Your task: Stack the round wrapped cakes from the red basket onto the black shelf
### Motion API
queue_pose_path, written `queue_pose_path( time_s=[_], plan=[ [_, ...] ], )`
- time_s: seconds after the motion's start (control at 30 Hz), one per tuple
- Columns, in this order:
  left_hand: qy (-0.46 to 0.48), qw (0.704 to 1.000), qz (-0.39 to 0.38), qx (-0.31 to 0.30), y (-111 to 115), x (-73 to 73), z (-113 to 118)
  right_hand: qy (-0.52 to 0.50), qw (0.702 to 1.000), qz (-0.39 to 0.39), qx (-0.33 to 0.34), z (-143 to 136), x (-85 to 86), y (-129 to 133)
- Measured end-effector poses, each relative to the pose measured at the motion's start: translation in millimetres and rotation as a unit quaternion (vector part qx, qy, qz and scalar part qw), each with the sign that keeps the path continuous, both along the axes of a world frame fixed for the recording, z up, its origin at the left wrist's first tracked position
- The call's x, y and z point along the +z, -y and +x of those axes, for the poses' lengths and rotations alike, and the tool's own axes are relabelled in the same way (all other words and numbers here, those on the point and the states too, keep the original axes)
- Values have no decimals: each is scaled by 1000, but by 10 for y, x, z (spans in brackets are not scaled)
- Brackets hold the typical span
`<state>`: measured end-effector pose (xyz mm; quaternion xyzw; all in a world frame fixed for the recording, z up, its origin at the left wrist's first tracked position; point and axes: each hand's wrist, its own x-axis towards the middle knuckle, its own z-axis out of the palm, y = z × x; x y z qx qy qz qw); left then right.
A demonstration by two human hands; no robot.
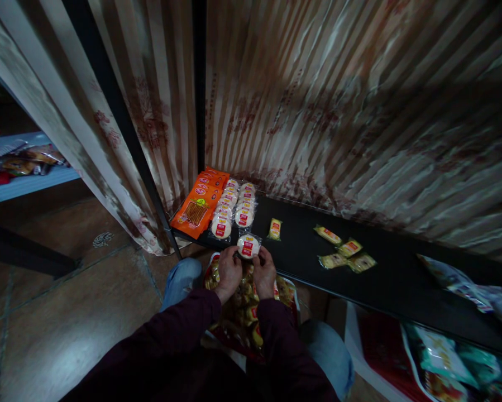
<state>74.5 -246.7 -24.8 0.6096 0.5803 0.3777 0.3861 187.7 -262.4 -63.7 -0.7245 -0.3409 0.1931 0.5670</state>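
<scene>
A round white cracker pack (248,246) with a red label is held between both hands at the black shelf's front edge. My left hand (229,272) pinches its left side, and my right hand (264,273) grips the right side. Just beyond it, two overlapping rows of similar round packs (244,216) lie on the black shelf (292,251). Orange snack bags (196,209) overlap at the left end of the shelf. Under my hands is a container of wrapped snacks (251,312), partly hidden by my forearms.
One small yellow pack (275,229) and several others (347,254) lie farther right on the shelf. Plastic packaging (464,282) is at the far right. Below stands a bin of bags (447,354). A curtain (318,111) hangs behind; black posts (119,111) rise at left.
</scene>
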Motion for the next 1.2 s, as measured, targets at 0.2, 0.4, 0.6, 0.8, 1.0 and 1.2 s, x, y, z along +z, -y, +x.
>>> queue_pose_path(
  time_s=[0.2,0.4,0.6,0.8,1.0,1.2],
  plan=[
    [34,999,-10,1,-71,38,19,19,1000,-9,2,44,71,-107],
    [44,999,-19,3,-178,43,51,25,999,-11,22,65,115,-240],
    [32,999,-20,0,-288,63,118,26,1000,-10,3,91,128,-394],
    [38,999,-10,7,-379,5,193,37,999,-16,5,147,109,-522],
    [63,998,1,1,-412,-47,210,45,999,-26,12,166,56,-635],
    [73,997,-10,-3,-435,-125,289,87,995,-47,6,180,21,-713]
  ],
)
